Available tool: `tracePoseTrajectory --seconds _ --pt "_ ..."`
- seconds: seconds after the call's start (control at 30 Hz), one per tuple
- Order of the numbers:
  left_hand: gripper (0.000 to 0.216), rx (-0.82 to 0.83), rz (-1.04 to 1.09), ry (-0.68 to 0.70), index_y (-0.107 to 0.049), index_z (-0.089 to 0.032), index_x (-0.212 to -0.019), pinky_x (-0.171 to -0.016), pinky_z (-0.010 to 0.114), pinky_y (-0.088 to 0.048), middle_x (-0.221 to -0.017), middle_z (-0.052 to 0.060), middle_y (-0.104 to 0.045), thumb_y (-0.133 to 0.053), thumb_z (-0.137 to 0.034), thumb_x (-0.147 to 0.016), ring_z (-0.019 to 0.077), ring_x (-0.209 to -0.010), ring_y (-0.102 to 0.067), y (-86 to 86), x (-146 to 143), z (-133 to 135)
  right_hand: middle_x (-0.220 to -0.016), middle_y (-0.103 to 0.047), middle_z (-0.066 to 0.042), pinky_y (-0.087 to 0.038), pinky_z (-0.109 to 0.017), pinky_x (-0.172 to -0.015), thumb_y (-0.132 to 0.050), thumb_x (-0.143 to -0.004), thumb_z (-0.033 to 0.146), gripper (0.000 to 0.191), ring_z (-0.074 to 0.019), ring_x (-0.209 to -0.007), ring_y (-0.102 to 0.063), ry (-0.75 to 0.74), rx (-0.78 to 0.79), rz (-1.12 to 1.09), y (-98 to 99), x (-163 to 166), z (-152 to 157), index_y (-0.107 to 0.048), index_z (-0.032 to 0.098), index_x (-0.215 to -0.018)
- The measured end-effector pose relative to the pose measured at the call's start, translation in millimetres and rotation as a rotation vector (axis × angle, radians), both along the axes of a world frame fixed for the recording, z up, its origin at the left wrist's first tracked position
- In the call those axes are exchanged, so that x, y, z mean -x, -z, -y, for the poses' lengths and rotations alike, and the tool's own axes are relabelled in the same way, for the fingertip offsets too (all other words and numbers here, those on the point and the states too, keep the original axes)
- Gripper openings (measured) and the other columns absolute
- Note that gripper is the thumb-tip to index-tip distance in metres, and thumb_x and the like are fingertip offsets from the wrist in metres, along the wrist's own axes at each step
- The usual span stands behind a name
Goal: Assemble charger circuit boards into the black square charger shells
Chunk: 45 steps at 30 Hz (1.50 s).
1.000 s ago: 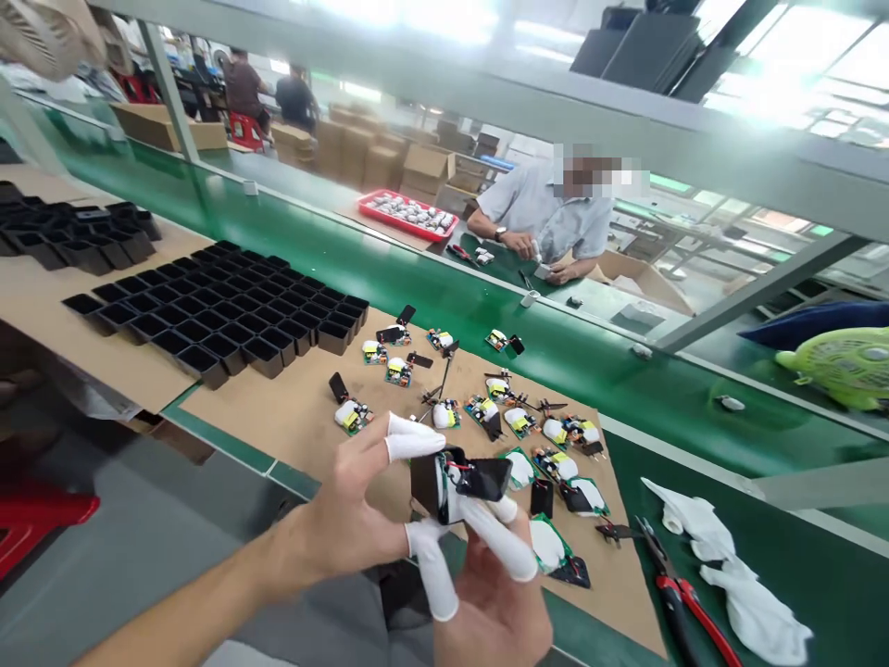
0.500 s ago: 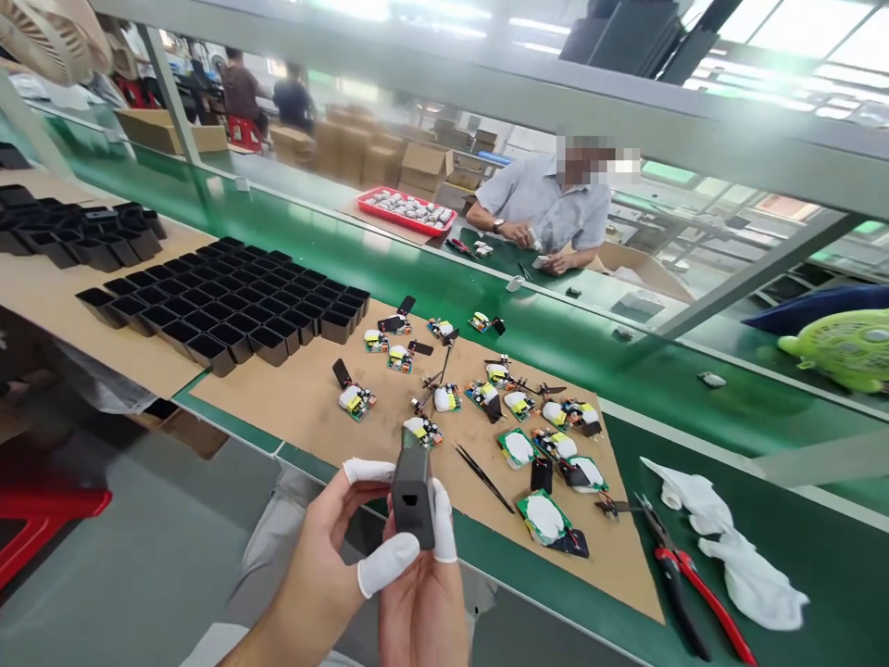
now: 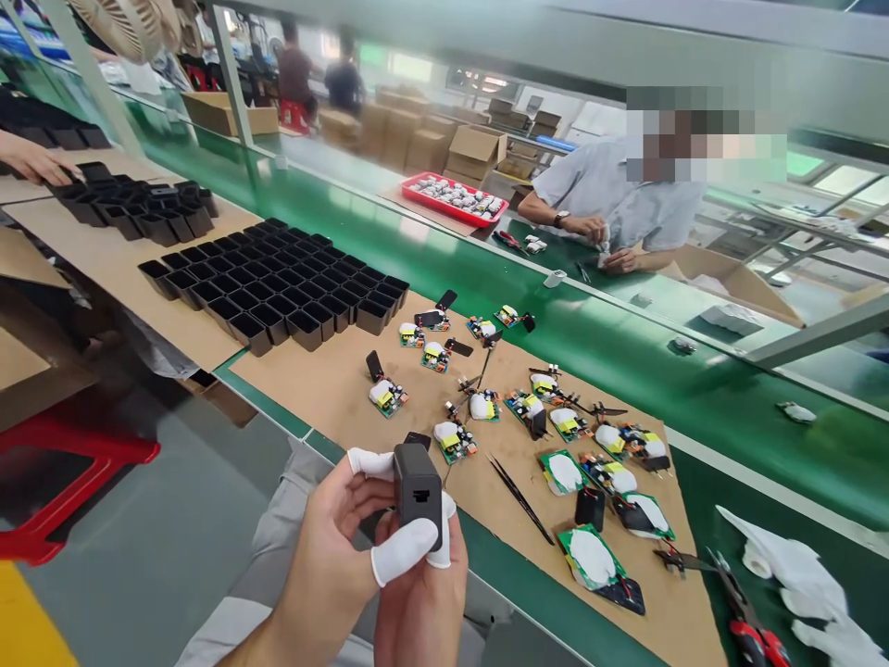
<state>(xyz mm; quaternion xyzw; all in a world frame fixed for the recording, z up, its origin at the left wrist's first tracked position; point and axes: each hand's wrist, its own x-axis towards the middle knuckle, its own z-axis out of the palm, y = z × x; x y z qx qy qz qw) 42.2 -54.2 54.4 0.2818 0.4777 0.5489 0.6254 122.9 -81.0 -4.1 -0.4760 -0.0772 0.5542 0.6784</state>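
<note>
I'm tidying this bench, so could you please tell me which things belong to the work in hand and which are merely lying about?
In use: black housing, held by left hand and right hand; circuit boards; empty housings.
Seemingly lying about: tweezers; pliers; white cloths; red tray.

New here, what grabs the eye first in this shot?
The black case at bottom centre, pinched between the left hand and right hand, both with white fingertip covers. Behind it, small circuit boards lie scattered over a cardboard sheet, with a neat grid of empty black shells to the left.
</note>
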Motion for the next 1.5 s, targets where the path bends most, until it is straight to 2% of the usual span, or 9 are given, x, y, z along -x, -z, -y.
tracePoseTrajectory --seconds 0.17,0.33,0.43,0.53,0.73,0.9,1.07,1.27,1.5 --pt "0.061 -0.013 -0.017 0.039 -0.074 -0.022 -0.104 -0.088 0.033 -0.070 -0.100 0.007 -0.086 -0.112 -0.032 -0.057 0.0259 -0.095 -0.083 0.6 5.9 -1.4 -0.104 -0.078 0.000 -0.062 -0.028 -0.075 -0.092 -0.093 0.055 0.039 -0.0178 -0.087 -0.076 0.072 -0.074 0.417 4.7 -9.0 -7.1 -0.073 0.028 -0.115" --pt "0.058 -0.018 -0.015 0.064 -0.079 -0.021 -0.110 -0.091 0.035 -0.070 -0.109 0.010 -0.086 -0.111 -0.035 -0.063 0.0247 -0.096 -0.081 7.3 13.8 -4.9 -0.095 -0.073 -0.004 -0.055 -0.040 -0.083 -0.086 -0.098 0.044 0.021 -0.0241 -0.087 -0.069 0.161 -0.288 1.166 -5.7 -83.9 -25.9 -0.079 0.024 -0.104" --pt "0.059 0.018 0.013 0.071 -0.081 -0.020 -0.110 -0.090 0.035 -0.069 -0.115 0.011 -0.086 -0.112 -0.036 -0.062 0.0259 -0.099 -0.082 15.1 16.7 -8.9 -0.104 -0.074 -0.012 -0.046 -0.056 -0.097 -0.063 -0.109 0.054 0.034 -0.0368 -0.106 -0.068 -0.013 -0.098 1.908 -8.9 -141.2 -31.6 -0.080 0.024 -0.110" --pt "0.060 0.020 0.029 0.116 -0.080 -0.020 -0.108 -0.091 0.034 -0.068 -0.115 0.011 -0.086 -0.114 -0.034 -0.060 0.0270 -0.102 -0.082 21.7 17.4 -14.2 -0.114 -0.076 -0.017 -0.039 -0.065 -0.103 -0.040 -0.115 0.049 0.045 -0.0437 -0.121 -0.066 -0.212 0.059 2.240 -6.5 -172.2 -32.1 -0.077 0.023 -0.110" --pt "0.060 0.017 0.004 0.119 -0.079 -0.019 -0.108 -0.086 0.031 -0.067 -0.105 0.008 -0.085 -0.113 -0.035 -0.061 0.0207 -0.090 -0.076 24.1 10.0 -21.2 -0.099 -0.079 -0.009 -0.044 -0.056 -0.100 -0.045 -0.115 0.038 0.032 -0.0356 -0.105 -0.073 -0.260 -0.027 2.120 -13.5 -165.9 -30.7 -0.070 0.025 -0.098" --pt "0.056 -0.035 -0.093 0.070 -0.077 -0.019 -0.107 -0.083 0.028 -0.067 -0.100 0.005 -0.082 -0.110 -0.034 -0.065 0.0173 -0.085 -0.074 24.7 8.2 -22.4 -0.095 -0.079 -0.002 -0.055 -0.031 -0.068 -0.066 -0.113 0.032 0.011 -0.0208 -0.076 -0.073 -0.374 -0.298 1.670 -58.8 -144.3 -16.8 -0.074 0.027 -0.120" --pt "0.055 -0.070 -0.178 0.119 -0.074 -0.020 -0.115 -0.089 0.029 -0.068 -0.108 0.005 -0.082 -0.107 -0.036 -0.074 0.0178 -0.090 -0.077 30.6 16.2 -20.3 -0.083 -0.068 0.002 -0.047 -0.025 -0.055 -0.069 -0.109 0.014 0.024 -0.0138 -0.060 -0.060 -0.526 -0.553 1.695 -95.2 -128.9 -14.4 -0.075 0.026 -0.128" --pt "0.053 -0.121 -0.299 0.101 -0.075 -0.020 -0.117 -0.089 0.030 -0.069 -0.107 0.006 -0.085 -0.104 -0.029 -0.074 0.0192 -0.089 -0.079 34.5 16.5 -16.1 -0.083 -0.063 0.001 -0.043 -0.024 -0.055 -0.068 -0.110 0.013 0.015 -0.0135 -0.066 -0.062 -0.573 -0.570 1.779 -98.7 -123.5 -19.1 -0.073 0.022 -0.122" --pt "0.047 -0.205 -0.508 -0.101 -0.076 -0.022 -0.112 -0.083 0.030 -0.068 -0.099 0.001 -0.085 -0.098 -0.025 -0.071 0.0195 -0.087 -0.079 23.9 4.5 -9.5 -0.081 -0.062 0.002 -0.041 -0.026 -0.055 -0.061 -0.113 0.017 0.012 -0.0139 -0.059 -0.055 -0.496 -0.543 1.914 -94.3 -111.4 -15.9 -0.071 0.021 -0.119"
